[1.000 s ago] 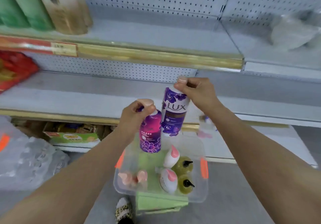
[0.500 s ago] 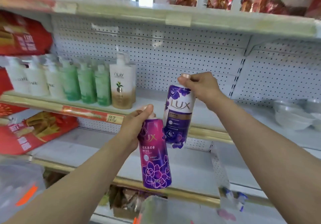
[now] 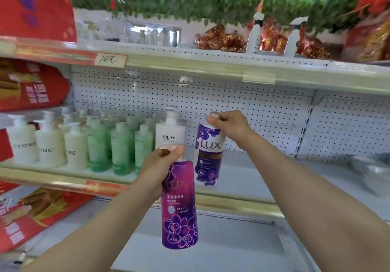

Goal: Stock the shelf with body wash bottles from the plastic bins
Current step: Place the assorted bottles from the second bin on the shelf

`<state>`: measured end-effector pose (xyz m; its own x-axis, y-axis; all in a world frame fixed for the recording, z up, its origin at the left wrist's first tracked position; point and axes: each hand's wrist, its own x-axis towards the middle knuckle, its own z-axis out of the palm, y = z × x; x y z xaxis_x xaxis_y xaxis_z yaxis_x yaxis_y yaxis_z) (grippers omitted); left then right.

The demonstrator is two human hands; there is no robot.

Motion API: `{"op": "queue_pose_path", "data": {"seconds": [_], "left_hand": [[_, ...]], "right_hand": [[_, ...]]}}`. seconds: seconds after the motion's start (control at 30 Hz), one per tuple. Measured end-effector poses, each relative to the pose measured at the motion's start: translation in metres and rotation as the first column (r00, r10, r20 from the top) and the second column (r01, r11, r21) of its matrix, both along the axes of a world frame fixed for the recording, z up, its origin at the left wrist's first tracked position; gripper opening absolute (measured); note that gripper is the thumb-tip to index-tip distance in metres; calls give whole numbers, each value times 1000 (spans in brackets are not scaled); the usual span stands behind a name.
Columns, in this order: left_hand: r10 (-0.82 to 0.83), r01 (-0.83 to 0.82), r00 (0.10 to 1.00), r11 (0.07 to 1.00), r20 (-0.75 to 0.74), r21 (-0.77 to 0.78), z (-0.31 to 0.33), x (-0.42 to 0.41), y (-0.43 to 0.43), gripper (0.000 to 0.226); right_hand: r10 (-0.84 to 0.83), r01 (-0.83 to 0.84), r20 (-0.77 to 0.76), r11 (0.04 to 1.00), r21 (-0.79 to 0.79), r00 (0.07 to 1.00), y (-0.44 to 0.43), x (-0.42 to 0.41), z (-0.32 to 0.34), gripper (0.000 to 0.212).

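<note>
Left hand [image 3: 160, 166] is curled round the neck of the magenta bottle [image 3: 179, 212], which hangs upright in front of the shelf's front edge; right hand [image 3: 230, 126] pinches the cap of the purple bottle [image 3: 207, 157], held higher, before the bare stretch of shelf [image 3: 253, 178] just right of the white pump bottle [image 3: 171, 134]. Both bottles are in the air, neither set down; bins not in view. Suggested handling: land the purple one first beside the pump bottle, base flat, label forward, lowered rather than dropped since a cap grip likely lets the body swing, then the magenta one alongside.

Bare forearms and hands [image 3: 155, 172] [image 3: 231, 124], nails cut short.
</note>
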<state>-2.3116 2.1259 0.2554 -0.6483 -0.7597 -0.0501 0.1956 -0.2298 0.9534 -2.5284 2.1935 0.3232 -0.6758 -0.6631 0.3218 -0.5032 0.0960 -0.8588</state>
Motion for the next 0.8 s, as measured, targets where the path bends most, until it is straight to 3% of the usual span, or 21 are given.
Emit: {"op": "queue_pose_path", "data": {"seconds": [0.27, 0.37, 0.8], "left_hand": [[-34, 33, 999, 999, -41, -31, 8, 3, -48, 47], [-48, 47, 998, 998, -51, -34, 10, 2, -55, 54], [-66, 64, 997, 997, -36, -43, 26, -26, -53, 46]], "right_hand": [[-97, 98, -27, 993, 67, 995, -31, -1, -19, 38], [-101, 101, -5, 993, 68, 995, -36, -5, -20, 34], [-53, 51, 18, 997, 58, 998, -38, -16, -26, 35]]}}
